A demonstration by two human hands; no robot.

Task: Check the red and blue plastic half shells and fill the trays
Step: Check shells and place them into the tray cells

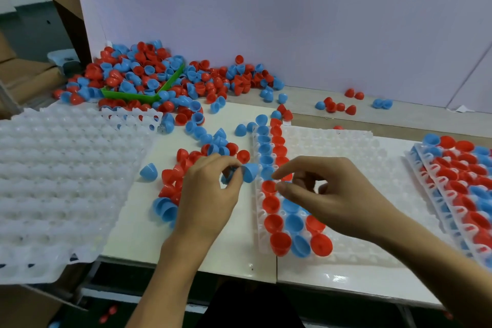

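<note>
Just above the white table (pixel 138 234), the left hand (pixel 207 194) pinches a blue plastic half shell (pixel 250 172) between thumb and forefinger, its other fingers curled around what looks like more blue plastic, though that part is too hidden to tell. The pinched shell lies tilted, its rounded dome pointing to the right and slightly down toward the tray, its open rim facing back into the grip, so its axis runs roughly left to right. Just to the right of that grip, the right hand (pixel 319 194) hovers over the partly filled white plastic tray (pixel 359 168), its forefinger stretched leftward and thumb beneath it, close together over a red half shell (pixel 269 186) seated in the tray; whether they actually pinch anything cannot be told. Under and beyond this hand, the tray's left columns hold red and blue shells sitting open side up. Left of and behind the left hand lies a loose scatter of red and blue half shells (pixel 186 165) on the table, some dome up, some on their sides. Farther behind, against the pale wall (pixel 292 21), a big heap of such shells (pixel 149 72) spills over a green plastic bin (pixel 133 96). Well to the left sits a stack of empty white trays (pixel 58 168); well to the right, a stack of filled trays (pixel 460 176).
</note>
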